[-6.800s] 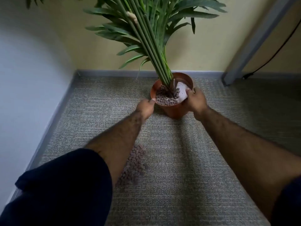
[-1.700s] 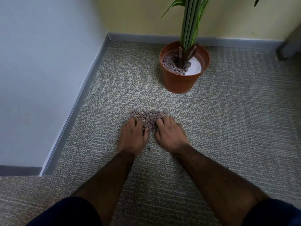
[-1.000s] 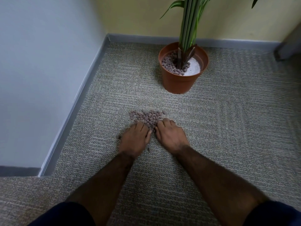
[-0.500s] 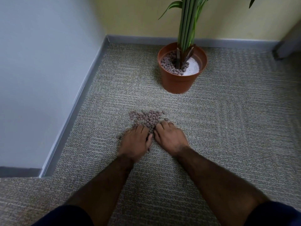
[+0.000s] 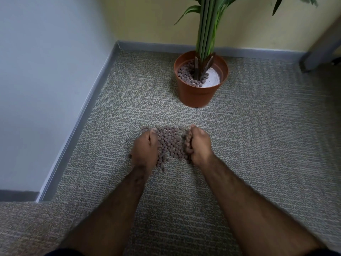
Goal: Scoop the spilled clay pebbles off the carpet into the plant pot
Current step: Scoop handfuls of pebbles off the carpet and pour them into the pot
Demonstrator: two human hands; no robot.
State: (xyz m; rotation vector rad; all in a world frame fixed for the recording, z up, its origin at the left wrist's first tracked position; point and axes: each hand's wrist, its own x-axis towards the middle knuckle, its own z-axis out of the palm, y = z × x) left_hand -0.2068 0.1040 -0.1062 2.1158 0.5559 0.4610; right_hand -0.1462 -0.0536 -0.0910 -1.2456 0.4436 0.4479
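Note:
A heap of brown clay pebbles (image 5: 170, 143) lies on the grey carpet in front of me. My left hand (image 5: 145, 150) stands on its edge against the heap's left side, with its fingers curled under. On the right side, my right hand (image 5: 198, 145) is cupped with its fingers curled into the pebbles. The heap sits between both palms and rests on the carpet. Beyond it stands the terracotta plant pot (image 5: 198, 97) with green stems. Pebbles cover the left half of its inside and a white surface shows on the right.
A pale wall with a grey skirting board (image 5: 77, 126) runs along the left and turns along the back behind the pot. A grey post (image 5: 321, 50) stands at the far right. One stray pebble (image 5: 130, 156) lies left of my left wrist.
My hands lay flat and close together on the near side of the pile. They have now spread apart, turned onto their edges and cupped the heap from both sides.

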